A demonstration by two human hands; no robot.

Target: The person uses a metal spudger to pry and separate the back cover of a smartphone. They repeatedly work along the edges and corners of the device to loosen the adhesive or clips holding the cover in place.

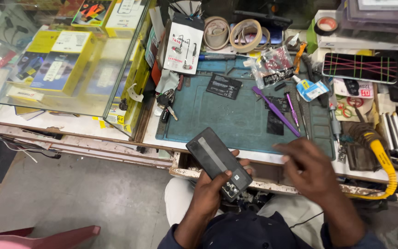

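My left hand [213, 184] grips a dark smartphone [217, 161] with its back cover off, held over the front edge of the bench, lower end showing exposed circuitry. My right hand [307, 168] is blurred at the bench's front edge, just right of the phone; its fingers are curled and I cannot tell whether they hold anything. On the teal work mat [236, 115] above my hands lie a black phone battery [224, 86], a purple pry tool [277, 112] and a purple-handled screwdriver [293, 109].
A glass display case [61, 55] with boxed accessories fills the left. Tape rolls [236, 33], an earphone pack [183, 46], keys [166, 103], a glue bottle [310, 88], a phone bound in rubber bands [360, 67] and a yellow-cabled tool [383, 159] crowd the bench. A pink chair [47, 237] stands lower left.
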